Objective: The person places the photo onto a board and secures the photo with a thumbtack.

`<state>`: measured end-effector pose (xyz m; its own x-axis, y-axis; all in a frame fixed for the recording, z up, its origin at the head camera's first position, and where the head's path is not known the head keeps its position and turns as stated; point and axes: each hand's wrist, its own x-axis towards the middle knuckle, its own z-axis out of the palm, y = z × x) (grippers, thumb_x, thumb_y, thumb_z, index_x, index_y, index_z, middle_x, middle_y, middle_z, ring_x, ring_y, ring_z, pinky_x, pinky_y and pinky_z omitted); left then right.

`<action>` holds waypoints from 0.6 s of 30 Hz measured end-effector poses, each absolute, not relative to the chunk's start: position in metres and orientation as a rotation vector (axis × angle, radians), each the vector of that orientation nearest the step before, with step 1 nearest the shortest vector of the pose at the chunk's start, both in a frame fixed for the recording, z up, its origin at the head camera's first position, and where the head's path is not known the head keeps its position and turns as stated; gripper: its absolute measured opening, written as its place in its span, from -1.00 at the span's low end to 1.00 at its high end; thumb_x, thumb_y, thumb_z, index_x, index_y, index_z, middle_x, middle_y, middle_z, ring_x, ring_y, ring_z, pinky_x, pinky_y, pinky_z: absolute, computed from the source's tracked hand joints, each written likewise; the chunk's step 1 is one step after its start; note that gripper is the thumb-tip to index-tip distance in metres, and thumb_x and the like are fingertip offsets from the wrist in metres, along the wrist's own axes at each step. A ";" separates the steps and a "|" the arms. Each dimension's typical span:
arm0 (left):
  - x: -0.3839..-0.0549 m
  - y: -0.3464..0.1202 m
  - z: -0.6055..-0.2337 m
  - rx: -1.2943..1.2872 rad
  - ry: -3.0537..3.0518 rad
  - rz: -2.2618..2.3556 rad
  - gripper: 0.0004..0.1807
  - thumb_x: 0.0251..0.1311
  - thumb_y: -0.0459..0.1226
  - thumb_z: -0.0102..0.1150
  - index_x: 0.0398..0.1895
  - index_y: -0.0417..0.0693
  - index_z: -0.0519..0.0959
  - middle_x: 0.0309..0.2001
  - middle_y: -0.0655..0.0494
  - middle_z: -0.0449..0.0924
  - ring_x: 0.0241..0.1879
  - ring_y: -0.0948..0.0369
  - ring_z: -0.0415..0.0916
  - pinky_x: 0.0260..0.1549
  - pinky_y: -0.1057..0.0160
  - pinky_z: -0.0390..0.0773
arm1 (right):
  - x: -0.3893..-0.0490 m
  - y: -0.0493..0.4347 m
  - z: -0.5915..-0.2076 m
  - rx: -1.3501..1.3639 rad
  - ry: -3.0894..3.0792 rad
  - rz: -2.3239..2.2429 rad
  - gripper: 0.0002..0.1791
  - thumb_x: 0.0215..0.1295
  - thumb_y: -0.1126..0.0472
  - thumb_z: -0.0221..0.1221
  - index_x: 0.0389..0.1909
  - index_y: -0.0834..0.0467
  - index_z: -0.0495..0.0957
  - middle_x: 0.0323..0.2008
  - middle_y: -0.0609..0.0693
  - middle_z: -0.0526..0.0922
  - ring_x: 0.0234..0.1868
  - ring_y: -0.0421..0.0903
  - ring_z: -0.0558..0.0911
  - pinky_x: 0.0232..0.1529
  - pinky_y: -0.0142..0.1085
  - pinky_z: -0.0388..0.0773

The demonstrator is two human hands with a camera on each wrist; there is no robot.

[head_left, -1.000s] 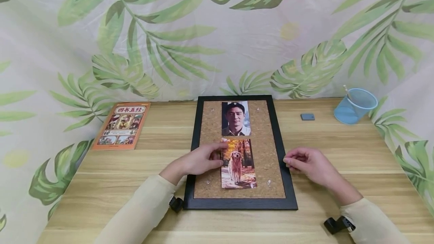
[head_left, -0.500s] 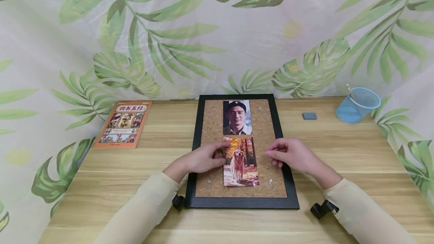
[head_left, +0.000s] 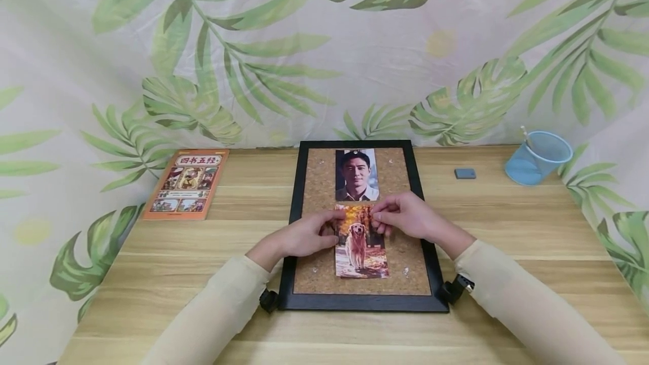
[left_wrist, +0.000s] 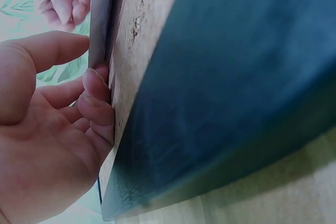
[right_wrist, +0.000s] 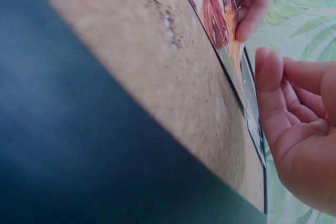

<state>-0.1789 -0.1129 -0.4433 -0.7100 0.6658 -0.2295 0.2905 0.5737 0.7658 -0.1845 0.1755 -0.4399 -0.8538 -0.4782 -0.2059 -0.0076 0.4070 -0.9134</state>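
A photo print of a golden retriever [head_left: 357,246] lies on the framed corkboard [head_left: 408,241], just below a portrait photo [head_left: 357,176]. My left hand [head_left: 307,234] holds the dog photo by its left edge, thumb and forefinger spread along it. Over the photo's upper right corner is my right hand [head_left: 408,216], thumb and forefinger drawn tip to tip in a pinch. I cannot tell what lies between those fingertips. A pushpin [head_left: 355,152] sits at the portrait's top edge. Clear pushpins stand in the cork, including a lower-right pushpin [head_left: 405,272].
An orange book [head_left: 186,185] lies on the wooden table [head_left: 243,185] at the left. Behind the board's right side are a small blue-grey block [head_left: 465,173] and a blue mesh cup [head_left: 537,157] with a stick in it. A leaf-print cloth [head_left: 375,61] hangs behind.
My right hand has moved left from beyond the board's right frame to the dog photo's upper right corner, still pinched. The left hand stays at the photo's left edge.
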 end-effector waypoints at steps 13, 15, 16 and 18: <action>-0.180 -0.112 -0.444 0.766 2.269 1.018 -0.38 0.48 -0.34 0.22 0.56 -0.29 0.38 -0.22 0.06 0.60 -0.29 0.29 0.47 -0.22 0.33 0.50 | -0.207 0.151 -0.447 -0.357 2.156 -1.487 -0.81 0.57 0.47 0.13 0.04 0.48 0.62 -0.23 0.28 0.80 -0.38 -0.12 0.77 -0.28 -0.27 0.78; -0.180 -0.112 -0.443 0.760 2.273 1.014 -0.38 0.48 -0.34 0.21 0.56 -0.28 0.38 -0.21 0.07 0.60 -0.28 0.28 0.48 -0.21 0.33 0.50 | -0.209 0.148 -0.448 -0.372 2.161 -1.471 -0.82 0.57 0.46 0.13 0.03 0.48 0.62 -0.25 0.27 0.80 -0.40 -0.13 0.76 -0.30 -0.27 0.78; -0.180 -0.113 -0.443 0.758 2.272 1.016 -0.38 0.48 -0.34 0.21 0.56 -0.27 0.38 -0.21 0.07 0.60 -0.28 0.28 0.48 -0.20 0.33 0.50 | -0.211 0.146 -0.448 -0.369 2.160 -1.465 -0.83 0.57 0.46 0.14 0.01 0.47 0.62 -0.26 0.26 0.80 -0.40 -0.13 0.76 -0.31 -0.27 0.77; -0.180 -0.113 -0.443 0.753 2.270 1.017 -0.38 0.48 -0.34 0.21 0.56 -0.26 0.38 -0.21 0.07 0.60 -0.28 0.28 0.48 -0.20 0.33 0.50 | -0.213 0.143 -0.449 -0.359 2.172 -1.440 -0.85 0.57 0.45 0.15 -0.01 0.45 0.63 -0.29 0.22 0.80 -0.43 -0.13 0.75 -0.35 -0.28 0.76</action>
<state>-0.1804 -0.1131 -0.4432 -0.7003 0.6721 -0.2404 0.2680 0.5598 0.7841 -0.2128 0.1425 -0.4485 -0.8373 -0.4788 -0.2640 0.0566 0.4044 -0.9128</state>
